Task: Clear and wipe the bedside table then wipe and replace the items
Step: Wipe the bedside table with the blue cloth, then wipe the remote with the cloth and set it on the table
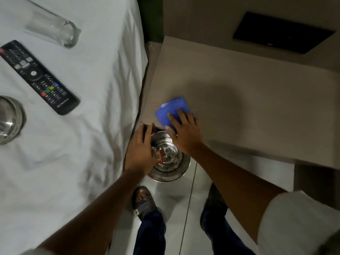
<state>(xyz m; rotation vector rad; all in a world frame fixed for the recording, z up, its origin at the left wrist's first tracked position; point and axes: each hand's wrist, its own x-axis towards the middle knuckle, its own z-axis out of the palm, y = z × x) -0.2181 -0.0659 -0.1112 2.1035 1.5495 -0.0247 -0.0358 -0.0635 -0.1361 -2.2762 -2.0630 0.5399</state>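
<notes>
The bare beige bedside table (248,100) fills the right half of the head view. My right hand (184,133) presses a folded blue cloth (172,109) flat on the table's near left corner. My left hand (141,150) hangs beside that corner, over a steel waste bin (170,172) on the floor, with small scraps at its fingertips; I cannot tell whether it grips them. On the white bed sheet (82,126) to the left lie a black remote control (39,78), a clear tall glass (53,28) on its side, and a steel glass or bowl (9,120) at the left edge.
A black panel (283,32) is set in the wall behind the table. My sandalled feet (142,201) stand on a pale tiled floor below the bin. The bed's edge runs close along the table's left side.
</notes>
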